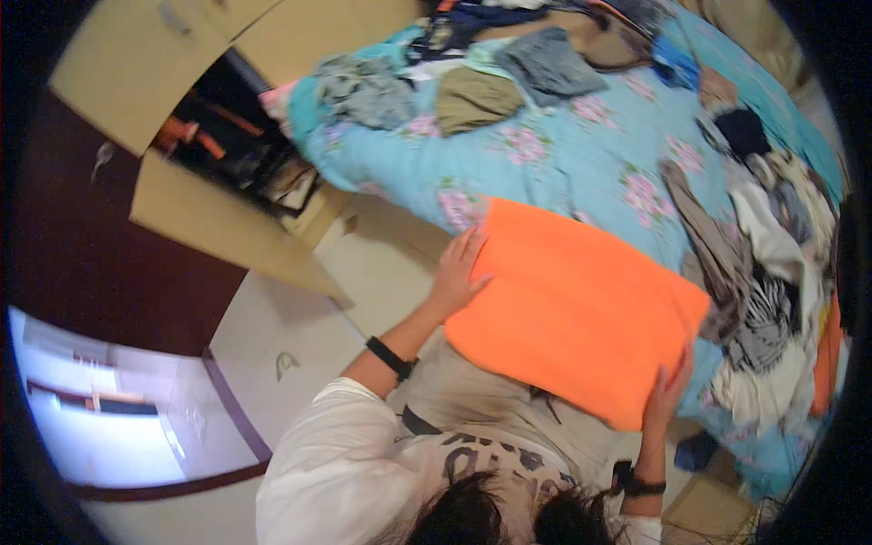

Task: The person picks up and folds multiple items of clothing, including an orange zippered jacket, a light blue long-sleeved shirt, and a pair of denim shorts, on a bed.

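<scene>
A bright orange folded cloth [581, 313] lies spread in front of me, half over the bed's edge and half over my lap. Whether it is a garment or a towel, I cannot tell. My left hand [461, 272] grips its left edge, with the fingers along the far corner and the thumb on top. At the near right corner, my right hand [668, 392] holds the cloth's edge, its fingers partly hidden. A dark band sits on each wrist.
The bed [581, 154] has a blue flowered sheet. A grey garment [363, 91], an olive folded garment [477, 100] and a grey-blue folded garment [549, 65] lie at its far side. Loose clothes [763, 300] pile up on the right. An open wardrobe door [227, 222] stands at the left.
</scene>
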Tool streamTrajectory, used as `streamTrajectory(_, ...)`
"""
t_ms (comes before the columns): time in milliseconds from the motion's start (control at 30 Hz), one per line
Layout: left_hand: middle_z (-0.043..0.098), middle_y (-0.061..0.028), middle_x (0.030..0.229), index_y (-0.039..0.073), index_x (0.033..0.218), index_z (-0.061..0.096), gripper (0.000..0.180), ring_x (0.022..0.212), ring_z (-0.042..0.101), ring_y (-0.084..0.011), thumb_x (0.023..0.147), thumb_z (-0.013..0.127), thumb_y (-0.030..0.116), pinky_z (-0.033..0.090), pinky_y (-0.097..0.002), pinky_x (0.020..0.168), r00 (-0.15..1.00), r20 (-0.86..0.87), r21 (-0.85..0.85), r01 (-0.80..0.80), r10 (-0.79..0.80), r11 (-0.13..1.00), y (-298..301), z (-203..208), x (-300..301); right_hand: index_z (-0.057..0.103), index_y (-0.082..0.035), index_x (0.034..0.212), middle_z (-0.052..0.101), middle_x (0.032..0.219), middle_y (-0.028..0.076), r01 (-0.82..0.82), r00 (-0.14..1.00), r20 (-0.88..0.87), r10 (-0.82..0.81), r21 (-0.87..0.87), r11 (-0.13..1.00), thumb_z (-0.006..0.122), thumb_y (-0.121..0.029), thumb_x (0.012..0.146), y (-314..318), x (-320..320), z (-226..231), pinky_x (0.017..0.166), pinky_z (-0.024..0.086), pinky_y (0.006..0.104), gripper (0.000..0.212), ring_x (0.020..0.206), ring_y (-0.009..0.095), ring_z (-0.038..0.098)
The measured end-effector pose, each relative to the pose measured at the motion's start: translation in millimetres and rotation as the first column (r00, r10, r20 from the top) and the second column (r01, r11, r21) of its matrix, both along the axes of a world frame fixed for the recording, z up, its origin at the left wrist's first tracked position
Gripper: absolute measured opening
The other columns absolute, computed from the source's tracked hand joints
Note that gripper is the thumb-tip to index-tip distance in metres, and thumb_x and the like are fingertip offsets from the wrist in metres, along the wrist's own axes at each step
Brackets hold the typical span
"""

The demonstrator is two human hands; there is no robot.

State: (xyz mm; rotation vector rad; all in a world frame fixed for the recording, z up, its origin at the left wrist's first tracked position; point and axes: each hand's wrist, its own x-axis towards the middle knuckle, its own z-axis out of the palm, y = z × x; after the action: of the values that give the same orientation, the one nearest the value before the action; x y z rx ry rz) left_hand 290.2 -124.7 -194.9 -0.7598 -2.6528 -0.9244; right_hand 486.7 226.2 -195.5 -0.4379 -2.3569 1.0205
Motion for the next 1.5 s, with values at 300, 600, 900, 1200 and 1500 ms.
streamTrajectory(300, 0.043, -0.0078, 0.117, 0.001, 0.118, 0.035, 0.051, 0.105, 0.044, -0.0160, 0.079, 0.052, 0.030, 0.036, -0.0285, 0.088, 0.180, 0.820, 0.546, -0.533, -0.544, 0.647, -46, -14, 24, 0.029, 0.002, 0.119, 0.040, 0.117, 0.012, -0.064, 0.964, 0.141, 0.227, -0.703, 0.709, 0.041, -0.039, 0.083, 31, 44, -32, 0.085, 0.035, 0.0329, 0.055, 0.104, 0.022, 0.042)
streamTrajectory(600, 0.046, -0.0082, 0.114, 0.000, 0.115, 0.039, 0.044, 0.102, 0.047, -0.0157, 0.079, 0.054, 0.020, 0.038, -0.0286, 0.087, 0.184, 0.788, 0.592, -0.489, -0.588, 0.640, -43, -22, 14, 0.034, 0.001, 0.117, 0.042, 0.116, 0.010, 0.129, 0.933, 0.241, 0.266, -0.917, 0.378, 0.040, -0.040, 0.083, 52, 60, -51, 0.082, 0.038, 0.0320, 0.054, 0.102, 0.021, 0.044)
streamTrajectory(900, 0.042, -0.0090, 0.117, -0.001, 0.119, 0.032, 0.055, 0.106, 0.042, -0.0173, 0.074, 0.059, 0.015, 0.035, -0.0304, 0.089, 0.332, 0.594, 0.790, -0.412, -0.733, 0.454, -50, 13, 27, 0.041, 0.000, 0.110, 0.052, 0.102, 0.008, -0.045, 0.988, 0.003, 0.151, -0.948, 0.315, 0.047, -0.027, 0.081, 27, 41, -1, 0.073, 0.044, 0.0305, 0.040, 0.088, 0.018, 0.053)
streamTrajectory(1200, 0.046, -0.0088, 0.111, -0.003, 0.116, 0.035, 0.054, 0.099, 0.047, -0.0169, 0.070, 0.060, 0.013, 0.039, -0.0302, 0.083, 0.594, 0.483, 0.872, -0.260, -0.643, 0.415, -71, 85, -14, 0.046, 0.002, 0.104, 0.054, 0.095, 0.006, -0.265, 0.931, -0.057, 0.361, -0.786, 0.559, 0.052, -0.027, 0.078, 18, -35, 84, 0.069, 0.043, 0.0262, 0.039, 0.083, 0.014, 0.053)
streamTrajectory(1500, 0.048, -0.0109, 0.108, -0.001, 0.111, 0.041, 0.046, 0.094, 0.050, -0.0191, 0.074, 0.055, 0.023, 0.042, -0.0300, 0.079, 0.898, 0.389, 0.648, -0.108, -0.207, 0.754, -161, 229, -181, 0.046, 0.001, 0.103, 0.055, 0.086, 0.006, -0.524, 0.819, -0.267, 0.508, -0.709, 0.472, 0.048, -0.020, 0.080, -85, -255, 111, 0.067, 0.043, 0.0238, 0.031, 0.077, 0.011, 0.052)
